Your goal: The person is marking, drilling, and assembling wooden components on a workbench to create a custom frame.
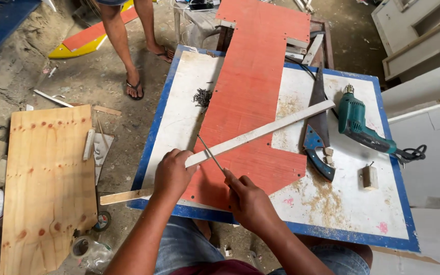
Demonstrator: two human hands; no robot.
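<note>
My left hand [171,173] presses down on a long pale wooden strip [260,131] that lies slantwise across a red board [250,91] on a white table with a blue border [151,137]. My right hand [248,196] grips a thin pencil-like marking tool [211,153], its tip resting against the strip's near edge, just right of my left hand. The strip's left end [123,196] sticks out past the table's front left corner.
A handsaw with a blue handle [318,137], a green electric drill [360,125], small wood blocks [370,177], a pile of nails [202,97] and sawdust lie on the table. A plywood sheet [47,183] lies on the floor at left. Another person's legs [128,46] stand behind.
</note>
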